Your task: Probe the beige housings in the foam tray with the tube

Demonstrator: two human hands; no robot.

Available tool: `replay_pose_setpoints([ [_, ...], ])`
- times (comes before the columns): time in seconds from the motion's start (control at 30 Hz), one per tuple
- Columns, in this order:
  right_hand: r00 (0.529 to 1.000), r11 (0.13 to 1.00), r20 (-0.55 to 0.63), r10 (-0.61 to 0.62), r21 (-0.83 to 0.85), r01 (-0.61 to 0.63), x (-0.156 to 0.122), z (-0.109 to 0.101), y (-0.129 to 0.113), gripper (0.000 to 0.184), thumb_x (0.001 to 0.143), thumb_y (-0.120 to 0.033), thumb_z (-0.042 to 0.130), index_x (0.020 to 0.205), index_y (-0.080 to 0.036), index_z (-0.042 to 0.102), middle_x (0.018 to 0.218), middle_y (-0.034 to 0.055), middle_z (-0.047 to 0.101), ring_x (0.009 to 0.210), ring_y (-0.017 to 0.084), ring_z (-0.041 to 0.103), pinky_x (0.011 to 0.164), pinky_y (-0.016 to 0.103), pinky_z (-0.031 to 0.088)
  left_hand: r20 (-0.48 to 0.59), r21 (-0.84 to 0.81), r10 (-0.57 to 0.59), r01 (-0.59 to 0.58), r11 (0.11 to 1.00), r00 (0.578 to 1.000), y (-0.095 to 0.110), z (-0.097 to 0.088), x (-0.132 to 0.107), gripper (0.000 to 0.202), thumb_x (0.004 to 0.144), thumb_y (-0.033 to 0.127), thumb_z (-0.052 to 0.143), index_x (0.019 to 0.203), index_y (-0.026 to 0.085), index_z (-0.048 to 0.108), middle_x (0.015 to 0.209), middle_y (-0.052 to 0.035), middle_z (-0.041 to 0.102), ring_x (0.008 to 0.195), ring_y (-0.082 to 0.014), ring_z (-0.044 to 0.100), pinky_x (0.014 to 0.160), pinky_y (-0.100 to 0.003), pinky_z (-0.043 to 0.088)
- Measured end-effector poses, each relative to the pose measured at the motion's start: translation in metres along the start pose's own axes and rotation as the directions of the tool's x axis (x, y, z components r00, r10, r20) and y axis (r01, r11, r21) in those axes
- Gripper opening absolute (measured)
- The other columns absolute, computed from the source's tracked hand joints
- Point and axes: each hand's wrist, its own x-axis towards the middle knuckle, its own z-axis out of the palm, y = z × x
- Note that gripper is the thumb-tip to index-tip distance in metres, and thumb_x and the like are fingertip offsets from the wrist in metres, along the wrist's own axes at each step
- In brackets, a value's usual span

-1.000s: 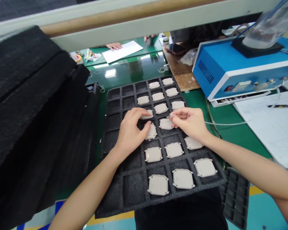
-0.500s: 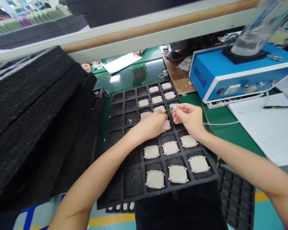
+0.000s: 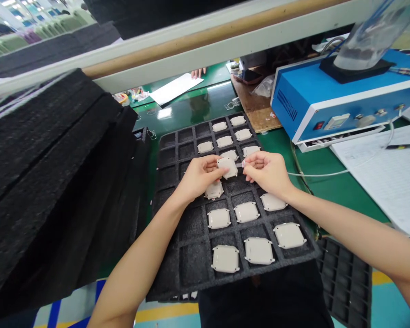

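Note:
My left hand (image 3: 200, 175) is shut on a white square plastic module (image 3: 228, 167), holding it up above a dark grey felt-like compartment tray (image 3: 164, 282). My right hand (image 3: 268, 172) pinches a small shiny tab (image 3: 241, 164) between its fingertips, right next to the module's right corner. I cannot tell whether the tab touches the module. Several similar modules (image 3: 246, 212) lie in the tray's cells, and one (image 3: 213, 190) sits just below my left hand. Some cells on the tray's left side hold no module.
A tall stack of black foam sheets (image 3: 48, 182) rises on the left. A blue instrument box (image 3: 316, 102) and printed papers (image 3: 379, 182) stand on the green bench to the right. A co-worker's hand (image 3: 198, 72) rests on paper beyond the bar.
My left hand has moved right and lifted a white module out of its tray cell. My right hand still pinches the small tab. The view has shifted slightly.

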Motion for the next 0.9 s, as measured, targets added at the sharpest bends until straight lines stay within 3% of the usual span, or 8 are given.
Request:
replay_pose_setpoints([
  [0.37, 0.996, 0.988, 0.04, -0.074, -0.134, 0.079, -0.0032, 0.0009, -0.0006, 0.007, 0.062, -0.015, 0.057, 0.065, -0.012, 0.062, 0.056, 0.0015, 0.062, 0.049, 0.012, 0.06, 0.048, 0.021, 0.048, -0.01, 0.121, 0.081, -0.079, 0.989, 0.997, -0.0056, -0.0013, -0.0007, 0.033, 0.069, 0.033, 0.071, 0.096, 0.013, 0.067, 0.074, -0.0039, 0.064, 0.064, -0.0147, 0.057, 0.06, -0.025, 0.044],
  [0.57, 0.992, 0.986, 0.052, -0.114, -0.115, 0.12, -0.0046, 0.0013, -0.0001, 0.005, 0.064, -0.014, 0.057, 0.065, -0.012, 0.062, 0.056, 0.0011, 0.061, 0.049, 0.011, 0.058, 0.049, 0.022, 0.047, 0.002, 0.239, 0.164, -0.16, 0.958, 0.986, -0.0036, -0.0051, -0.0012, 0.029, 0.072, 0.032, 0.07, 0.094, 0.014, 0.069, 0.071, -0.0019, 0.063, 0.063, -0.0133, 0.054, 0.06, -0.023, 0.042],
  [0.9, 0.99, 0.99, 0.089, -0.112, -0.079, 0.119, -0.0053, 0.0009, -0.0011, 0.003, 0.065, -0.014, 0.058, 0.065, -0.013, 0.061, 0.055, 0.0007, 0.06, 0.048, 0.011, 0.058, 0.048, 0.022, 0.048, 0.082, 0.229, 0.205, -0.219, 0.948, 0.975, -0.0023, -0.009, -0.0017, 0.027, 0.075, 0.031, 0.068, 0.095, 0.014, 0.068, 0.084, -0.0044, 0.068, 0.074, -0.0162, 0.059, 0.07, -0.025, 0.045],
])
